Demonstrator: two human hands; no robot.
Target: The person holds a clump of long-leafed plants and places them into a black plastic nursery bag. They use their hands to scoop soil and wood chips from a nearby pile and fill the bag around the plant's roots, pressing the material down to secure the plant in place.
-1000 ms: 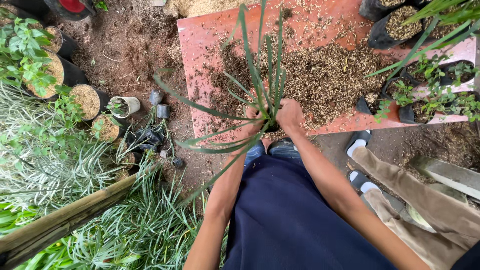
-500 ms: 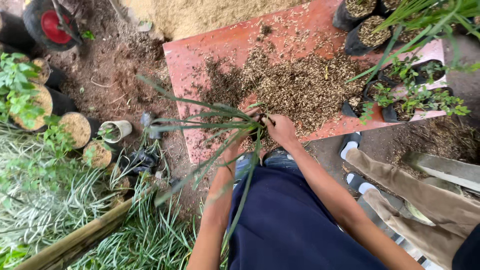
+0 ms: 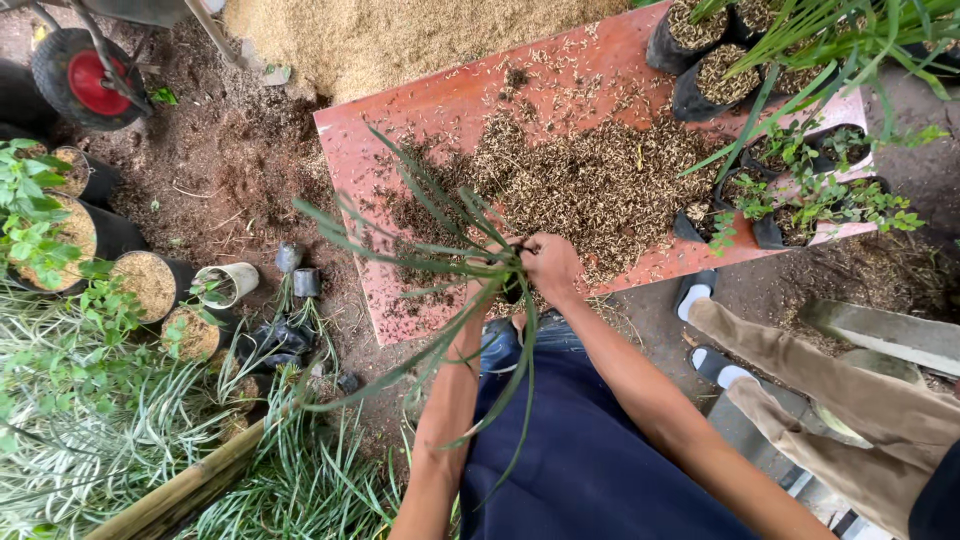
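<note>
Here, both hands meet at the near edge of the reddish board (image 3: 400,140): the right hand (image 3: 548,265) is closed around the base of a long-leaved grass plant (image 3: 440,250), whose blades fan out leftward, while the left hand (image 3: 482,295) sits mostly hidden beneath them, its grip unclear. Beyond lies a heap of husk and soil mix (image 3: 590,180), then black nursery bags (image 3: 700,70) at the far corner.

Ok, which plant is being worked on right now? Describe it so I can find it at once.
Start at the reddish board strewn with husk mix. At its near edge the person's right hand grips the base of a grass-like plant, with the left hand just beneath. Unlike the potted seedlings at the board's right end, it is bare of any pot, with long narrow leaves fanning left.
</note>
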